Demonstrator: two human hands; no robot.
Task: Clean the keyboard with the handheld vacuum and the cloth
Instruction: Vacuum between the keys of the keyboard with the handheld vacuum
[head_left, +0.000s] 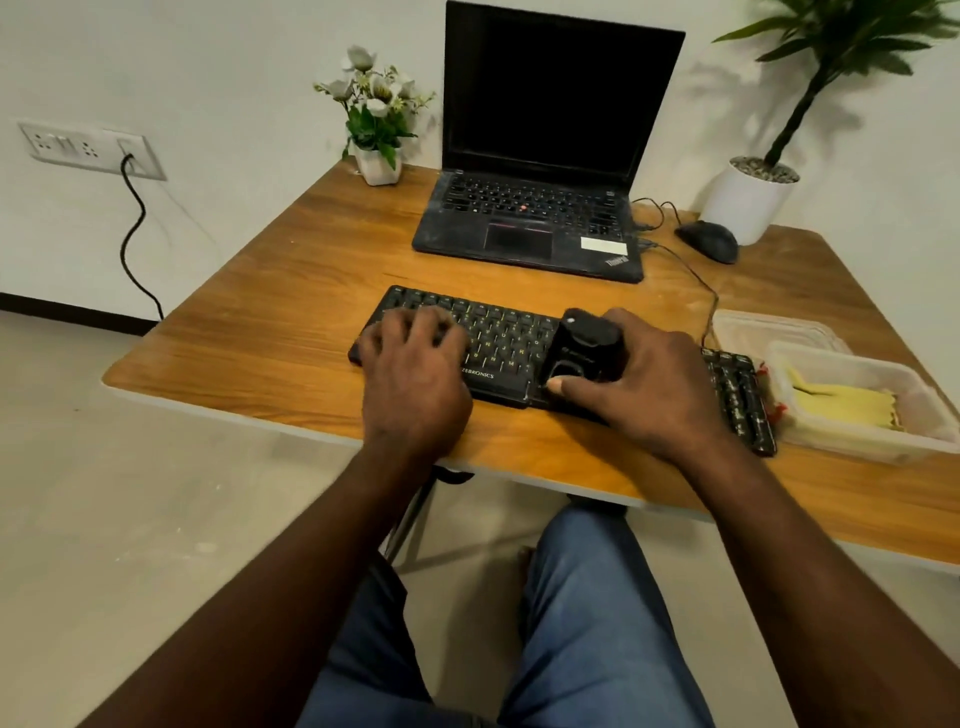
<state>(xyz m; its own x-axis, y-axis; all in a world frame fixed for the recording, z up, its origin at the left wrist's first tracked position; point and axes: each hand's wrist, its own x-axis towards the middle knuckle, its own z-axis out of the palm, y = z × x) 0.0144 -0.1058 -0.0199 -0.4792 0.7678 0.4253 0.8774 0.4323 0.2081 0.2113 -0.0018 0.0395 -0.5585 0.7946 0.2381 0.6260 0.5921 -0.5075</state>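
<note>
A brown wood-grain worktop (260, 312) is carrying everything. At its far side a black open laptop (535, 218) is standing with a dark screen. In front of it, close to the near edge, the long black slab keyboard (498, 338) is lying with its long axis running left to right, its right end angling nearer the person. Just beside that right end a clear plastic tub (852, 364) is sitting.

The left hand (415, 379) is resting flat on the keyboard's left end, fingers spread and loose, grasping nothing and seemingly bracing the board. The right hand (654, 384) is wrapping around the small black cylindrical handheld vacuum (589, 348), which is standing on the keys about midway along.

The folded yellow cloth (841, 405) is lying inside the tub, nearer the right hand. The vacuum's next pass is probably running along the long axis, with keys lying on both sides of it.
</note>
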